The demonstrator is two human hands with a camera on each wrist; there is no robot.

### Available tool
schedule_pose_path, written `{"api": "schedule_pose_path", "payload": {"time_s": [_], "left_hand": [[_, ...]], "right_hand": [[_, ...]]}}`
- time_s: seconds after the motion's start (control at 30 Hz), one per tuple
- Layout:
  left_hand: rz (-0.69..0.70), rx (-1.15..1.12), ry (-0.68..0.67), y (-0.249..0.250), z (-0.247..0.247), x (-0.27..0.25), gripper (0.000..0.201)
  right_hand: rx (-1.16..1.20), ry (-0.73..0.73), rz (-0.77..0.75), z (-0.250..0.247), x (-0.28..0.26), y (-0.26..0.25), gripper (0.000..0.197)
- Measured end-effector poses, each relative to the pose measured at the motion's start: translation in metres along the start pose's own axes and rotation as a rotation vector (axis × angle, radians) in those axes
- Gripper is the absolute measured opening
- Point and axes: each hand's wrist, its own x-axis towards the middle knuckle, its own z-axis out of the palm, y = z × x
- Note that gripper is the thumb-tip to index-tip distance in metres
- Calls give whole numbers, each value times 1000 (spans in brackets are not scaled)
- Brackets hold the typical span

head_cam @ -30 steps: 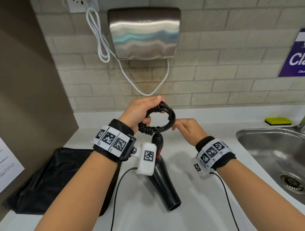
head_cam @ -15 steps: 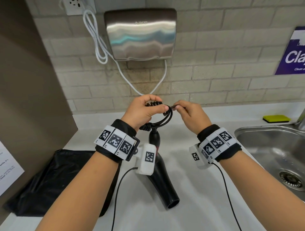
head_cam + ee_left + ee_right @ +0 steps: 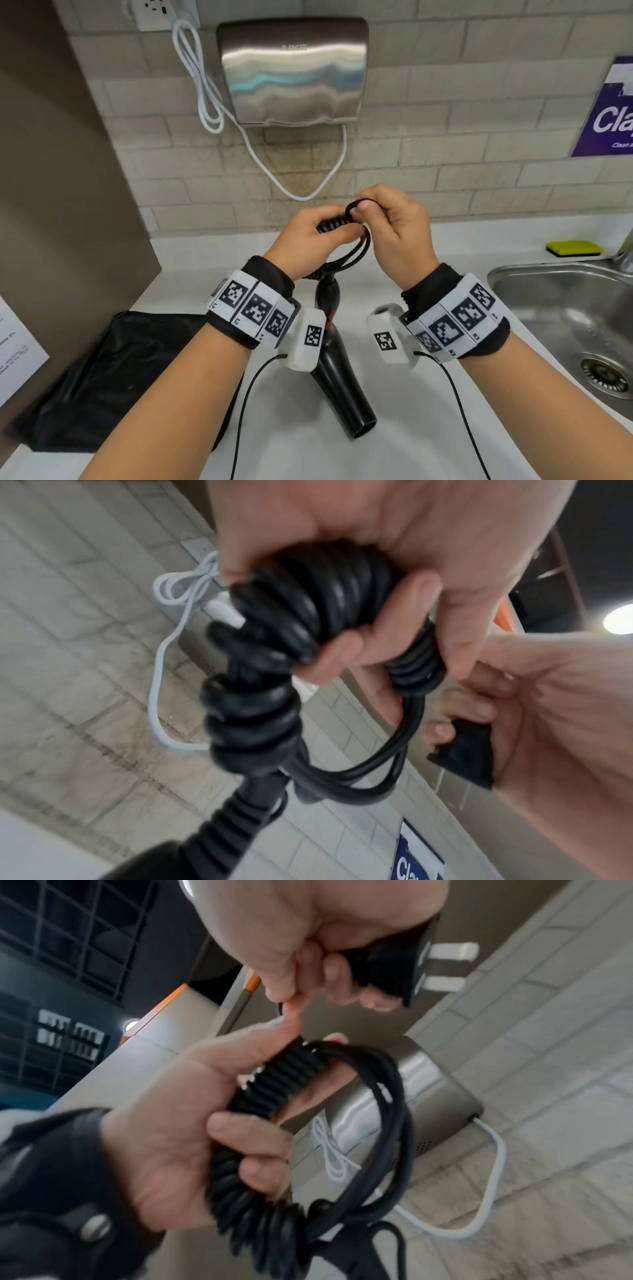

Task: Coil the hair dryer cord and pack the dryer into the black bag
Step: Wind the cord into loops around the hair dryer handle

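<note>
Cord (image 3: pixel 356 255), dryer (image 3: pixel 339 380) and bag (image 3: pixel 113 377) are all seen in black; the sponge (image 3: pixel 573 247) is coloured yellow, wristbands (image 3: pixel 255 310) checkered black-and-white.

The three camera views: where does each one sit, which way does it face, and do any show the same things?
Head view: worn on the head, facing forward and down at the counter; shows both forearms, the left hand and right hand at the coiled cord, above the hair dryer and black bag.
Left wrist view: on the left wrist, looking up along the fingers gripping the cord.
Right wrist view: on the right wrist, looking up at the plug that hand holds.
Shared: both wrist views show both hands, the cord and the plug.
</note>
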Motion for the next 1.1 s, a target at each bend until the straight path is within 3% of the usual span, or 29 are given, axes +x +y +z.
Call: {"api": "schedule_pose_path", "payload": {"time_s": [0.13,0.2,0.3,0.43,0.63,0.8,1.0,1.1], "left_hand": [[-64,-176,132,-6,-8,-1,21],[-108,-260,176,-9,-12,-1,18],[-139,-304,190,-9,-16,-2,16],[-165,-320,194,-9,-16,0,14],[-154,-301,135,-5,-11,3,14],[-169,-301,108,-2,-12,1,15],[-145,-301,65,-1,-12,-1,21],[-158,-255,90,0,-12,-2,18]], "right_hand": [[211,-261,127,-12,-3,-1,22],[150,-389,164,-16,-5,3,23],[-83,-462,134,-23,-3,8,22],[129,-444,234,-22,0,4,34],[373,-316,267,-1,-8,5,15],[-16,-153,-9,12,-15,15,8],[-152,-2,-289,20,-24,23,14],[-183,71,-245,17,-23,26,25]]}}
